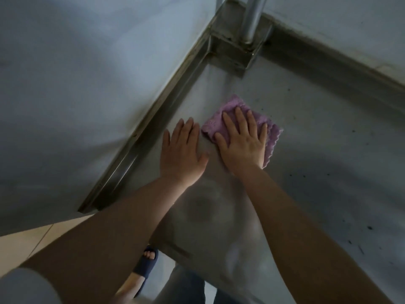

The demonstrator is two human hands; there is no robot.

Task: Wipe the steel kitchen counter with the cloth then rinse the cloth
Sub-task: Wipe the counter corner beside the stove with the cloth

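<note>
Forearms reach from the near edge toward the far corner of the steel counter [317,139]. Folded into a small pad, the purple cloth [271,130] lies flat on the counter in that far part, just short of the raised steel rim [153,126] that runs along the left wall. The right hand [242,140] lies palm down on top of the cloth, fingers straight and spread, so it presses the cloth rather than clutching it; this flat hold probably serves to keep the whole pad against the steel during a wiping stroke. Just left of the cloth, the left hand [182,151] rests palm down on bare steel, fingers straight and close together, holding nothing; it appears placed as a brace for the reach. Dark specks mark the counter to the right, which suggests that side is not yet wiped. A steel post [252,16] rises from a square base in the far corner. Below the near counter edge a foot in a dark sandal [146,263] stands on pale floor tiles [24,242]. No tap or basin for rinsing is in view.
</note>
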